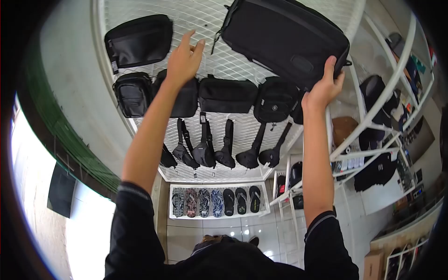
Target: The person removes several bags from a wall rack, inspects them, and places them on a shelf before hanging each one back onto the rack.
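A large black zippered bag [280,39] is tilted at the upper right in front of the white mesh rack [205,51]. My right hand [325,88] grips its lower right corner, with the thumb on the front and the other fingers partly hidden behind it. My left hand [185,59] is raised before the mesh, fingers apart and nothing in it. It is between that bag and a smaller black pouch [140,41] at the upper left. Below my left wrist, a black shoulder bag [186,99] is partly covered by my forearm.
More black bags, including a boxy one [227,95], hang in a row, with sling bags [204,151] lower down. Several flip-flops [217,203] line a white tray [219,216] near the floor. A white tubular frame [373,114] holding caps stands at right.
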{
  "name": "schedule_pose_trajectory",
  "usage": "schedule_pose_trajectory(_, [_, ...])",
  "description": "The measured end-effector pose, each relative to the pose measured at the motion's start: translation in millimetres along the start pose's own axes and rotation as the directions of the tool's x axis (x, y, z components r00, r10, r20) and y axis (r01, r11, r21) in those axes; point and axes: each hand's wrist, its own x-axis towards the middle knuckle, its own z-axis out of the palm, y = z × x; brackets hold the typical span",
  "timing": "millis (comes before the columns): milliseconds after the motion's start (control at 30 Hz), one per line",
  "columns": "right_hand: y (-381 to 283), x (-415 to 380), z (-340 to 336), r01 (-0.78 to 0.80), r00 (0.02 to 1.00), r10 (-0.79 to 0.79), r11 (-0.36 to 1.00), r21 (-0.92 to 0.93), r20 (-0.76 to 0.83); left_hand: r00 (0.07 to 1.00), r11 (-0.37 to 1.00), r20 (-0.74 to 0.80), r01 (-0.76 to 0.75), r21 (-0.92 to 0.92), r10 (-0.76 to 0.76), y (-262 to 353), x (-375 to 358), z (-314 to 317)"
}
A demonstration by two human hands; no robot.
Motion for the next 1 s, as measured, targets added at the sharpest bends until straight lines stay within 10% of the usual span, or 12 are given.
schedule_pose_trajectory(100, [-24.9,-39.3,-43.2,-0.074,0.995,0.076,0.997,0.033,-0.065,0.913,0.72,0.299,0.404,-0.564,-0.278,47.6,-78.9,28.3])
schedule_pose_trajectory(233, [-46.2,-109.3,-105.9,-0.245,0.917,0.205,0.967,-0.077,-0.343,0.74,0.307,0.666,0.659,-0.687,-0.096,106.1,-201.4,91.4])
schedule_pose_trajectory(400, [-53.0,-188.6,-229.7,-0.385,0.907,0.354,0.916,-0.109,-0.228,0.677,-0.143,0.653,0.649,-0.748,-0.34,177.4,-299.8,155.1])
schedule_pose_trajectory(500, [-79.2,-208.7,-334.0,-0.448,0.892,0.421,0.871,-0.202,-0.163,0.595,-0.127,0.742,0.747,-0.652,-0.309,162.5,-349.8,187.0])
schedule_pose_trajectory(567, [-127.2,-212.9,-382.5,-0.644,0.727,0.64,0.761,0.074,-0.25,0.509,-0.094,0.822,0.833,-0.546,-0.256,157.2,-376.3,199.9])
schedule_pose_trajectory(700, [-185.6,-233.4,-439.3,-0.758,0.606,0.745,0.435,-0.487,-0.278,0.312,0.167,0.942,0.942,-0.291,-0.123,159.5,-421.8,231.4])
schedule_pose_trajectory(1000, [-239.2,-262.0,-526.8,-0.91,0.414,0.623,0.262,-0.321,-0.664,-0.213,0.58,0.954,0.813,0.054,0.21,230.1,-492.1,350.4])
